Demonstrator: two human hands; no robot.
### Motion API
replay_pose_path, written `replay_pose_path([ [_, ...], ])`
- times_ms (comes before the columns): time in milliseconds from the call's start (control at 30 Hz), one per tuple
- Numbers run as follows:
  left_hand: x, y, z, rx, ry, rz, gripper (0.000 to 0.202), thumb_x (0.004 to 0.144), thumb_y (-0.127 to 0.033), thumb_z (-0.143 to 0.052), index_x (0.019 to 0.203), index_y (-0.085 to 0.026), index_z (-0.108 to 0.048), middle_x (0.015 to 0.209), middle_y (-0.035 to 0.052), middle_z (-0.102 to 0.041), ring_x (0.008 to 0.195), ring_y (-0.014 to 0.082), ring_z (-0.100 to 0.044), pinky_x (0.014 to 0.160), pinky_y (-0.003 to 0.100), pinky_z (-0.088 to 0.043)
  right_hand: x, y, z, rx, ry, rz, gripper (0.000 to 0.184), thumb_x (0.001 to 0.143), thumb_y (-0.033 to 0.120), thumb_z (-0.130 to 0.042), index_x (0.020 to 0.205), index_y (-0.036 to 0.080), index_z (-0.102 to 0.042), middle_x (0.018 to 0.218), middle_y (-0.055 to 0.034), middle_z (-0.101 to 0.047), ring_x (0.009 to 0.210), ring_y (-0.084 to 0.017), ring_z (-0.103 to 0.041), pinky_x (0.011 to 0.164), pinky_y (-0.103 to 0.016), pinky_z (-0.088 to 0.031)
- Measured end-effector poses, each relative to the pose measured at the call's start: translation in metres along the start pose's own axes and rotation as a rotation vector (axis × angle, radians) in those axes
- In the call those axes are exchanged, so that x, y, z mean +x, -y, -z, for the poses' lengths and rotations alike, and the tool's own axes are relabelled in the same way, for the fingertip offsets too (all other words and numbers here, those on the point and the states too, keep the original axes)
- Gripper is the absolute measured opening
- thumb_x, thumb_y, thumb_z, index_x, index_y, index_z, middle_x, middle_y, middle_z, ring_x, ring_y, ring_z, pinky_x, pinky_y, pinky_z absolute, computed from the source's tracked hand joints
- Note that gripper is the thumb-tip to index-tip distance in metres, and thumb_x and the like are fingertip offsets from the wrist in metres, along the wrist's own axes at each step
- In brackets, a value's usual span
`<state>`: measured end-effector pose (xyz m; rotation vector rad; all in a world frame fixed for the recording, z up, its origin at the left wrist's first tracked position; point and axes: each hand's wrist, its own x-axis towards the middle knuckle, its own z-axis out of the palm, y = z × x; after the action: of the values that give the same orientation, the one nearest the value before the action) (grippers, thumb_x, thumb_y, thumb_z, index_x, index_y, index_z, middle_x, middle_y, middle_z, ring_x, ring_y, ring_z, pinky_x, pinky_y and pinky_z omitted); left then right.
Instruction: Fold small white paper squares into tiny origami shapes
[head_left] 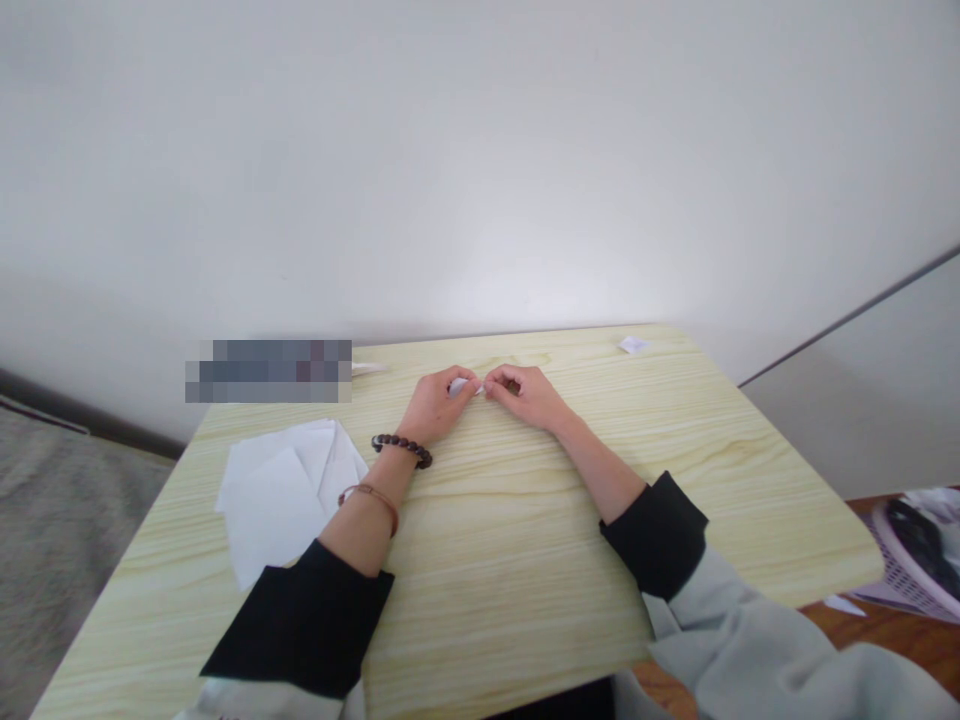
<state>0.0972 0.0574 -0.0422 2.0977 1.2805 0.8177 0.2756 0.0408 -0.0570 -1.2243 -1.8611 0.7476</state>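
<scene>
Near the far middle of the wooden table (517, 560), my left hand (441, 400) is closed on a small piece of white paper (459, 385), mostly hidden by the fingers. My right hand (529, 395) pinches the same paper's right tip, its thumb and forefinger close to those of the left. The paper looks folded, but its exact shape is too small to make out. Beside my left forearm lies a loose stack of white paper sheets (274, 500), partly covered by the sleeve.
A small folded white paper (634, 345) lies at the far right of the table. Toward the back left is a blurred-out dark object (270, 372). The wall (480, 180) rises behind the table. A purple basket (900, 570) stands low at the right, with a paper scrap (845, 605) nearby.
</scene>
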Motion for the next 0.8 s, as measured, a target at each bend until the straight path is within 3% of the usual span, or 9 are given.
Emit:
replay_pose_path([
  [367, 0.0009, 0.0019, -0.0009, 0.007, -0.019, 0.009, 0.033, 0.081, -0.043, -0.049, 0.085, -0.016, -0.069, 0.07, 0.0019, -0.066, 0.06, 0.015, -0.054, 0.059, 0.025, -0.04, 0.0003, 0.0038, 0.0031, 0.008, 0.055, -0.003, 0.018, 0.085, 0.026, -0.05, 0.082, 0.015, -0.065, 0.071, -0.0008, -0.065, 0.056, -0.009, -0.047, 0.056, -0.022, -0.036],
  [667, 0.001, 0.0018, -0.0014, -0.021, -0.021, 0.011, 0.033, 0.081, -0.044, -0.05, 0.085, -0.017, -0.068, 0.066, 0.0002, -0.063, 0.06, 0.0141, -0.052, 0.057, 0.024, -0.039, 0.001, -0.0025, -0.0008, 0.0, -0.002, -0.005, 0.018, 0.084, 0.03, -0.051, 0.082, 0.016, -0.062, 0.069, 0.0001, -0.063, 0.057, -0.009, -0.049, 0.057, -0.022, -0.037],
  [800, 0.0035, 0.0082, -0.0044, -0.131, -0.059, 0.021, 0.034, 0.08, -0.04, -0.052, 0.103, -0.017, -0.062, 0.073, 0.0003, -0.066, 0.063, 0.0142, -0.055, 0.061, 0.025, -0.043, 0.0021, -0.0038, -0.0012, -0.027, -0.088, 0.014, 0.019, 0.086, 0.031, -0.048, 0.08, 0.017, -0.059, 0.068, 0.0002, -0.061, 0.056, -0.009, -0.047, 0.057, -0.022, -0.037],
])
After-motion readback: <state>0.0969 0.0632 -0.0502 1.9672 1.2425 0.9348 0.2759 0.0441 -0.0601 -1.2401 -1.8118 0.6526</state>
